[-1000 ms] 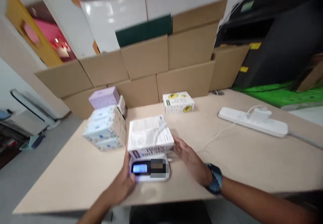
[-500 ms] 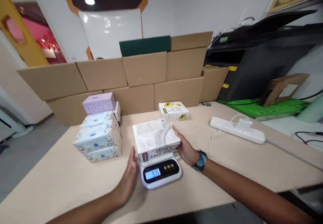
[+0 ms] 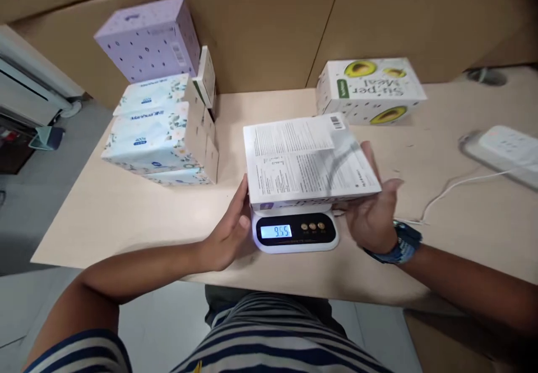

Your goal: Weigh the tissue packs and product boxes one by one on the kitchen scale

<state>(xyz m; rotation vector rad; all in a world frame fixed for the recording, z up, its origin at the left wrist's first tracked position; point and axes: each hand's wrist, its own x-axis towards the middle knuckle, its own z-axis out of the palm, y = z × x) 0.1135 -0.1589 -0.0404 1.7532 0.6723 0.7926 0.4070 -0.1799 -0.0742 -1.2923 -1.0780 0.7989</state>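
White box (image 3: 311,160), print-covered face up, sits over white scale (image 3: 295,244) at near middle of surface (image 3: 96,227); its far part overhangs what shows of the scale. Scale display (image 3: 276,231) lit, digits look like 955. Left hand (image 3: 227,235) at box's left side, fingers loosely extended, not closed round anything; contact hard to tell. Right hand (image 3: 376,219) at right side, fingers and thumb spread, some fingers partly hidden by the box; can't tell if they press on it. Blue wristband (image 3: 401,243) on right wrist. Far left: stacked tissue packs (image 3: 151,137), purple box (image 3: 145,45) behind. Far right: avocado-print box (image 3: 370,90), near the cardboard boxes (image 3: 260,25). Right edge: white power strip (image 3: 510,148), thin white cable (image 3: 445,193) lying between it and right hand.
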